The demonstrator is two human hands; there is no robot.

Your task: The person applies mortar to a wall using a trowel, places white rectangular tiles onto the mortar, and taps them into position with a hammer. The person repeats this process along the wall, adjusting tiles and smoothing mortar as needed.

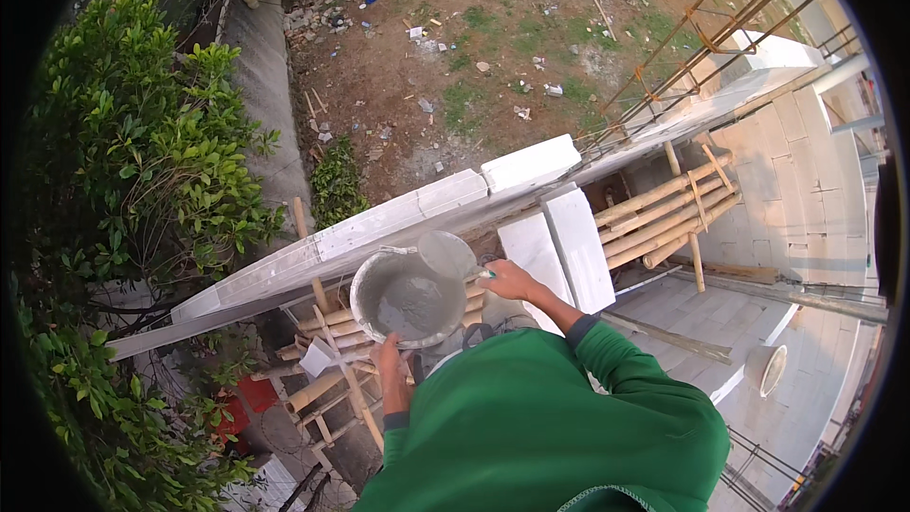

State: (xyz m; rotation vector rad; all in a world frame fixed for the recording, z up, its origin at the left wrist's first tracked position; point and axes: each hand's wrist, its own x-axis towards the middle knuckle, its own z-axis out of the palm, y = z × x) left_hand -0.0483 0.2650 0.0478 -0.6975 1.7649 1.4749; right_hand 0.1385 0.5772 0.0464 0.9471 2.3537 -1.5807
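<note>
A pale bucket (365, 299) of wet grey mortar (403, 308) is in front of me at waist height. My left hand (389, 360) grips its near left rim. My right hand (512, 280) is closed on the handle of a trowel (445, 254), whose mortar-coated blade is over the bucket's upper right edge. Just right of the bucket are white blocks (578, 246). A course of white blocks (398, 213) tops the wall beyond it.
Bamboo scaffolding poles (664, 213) lie at the right, with more below left (332, 370). Rebar (697, 38) rises at upper right. A leafy tree (123, 123) borders the left. Littered ground (427, 85) lies below the wall. Another bucket (763, 370) is at lower right.
</note>
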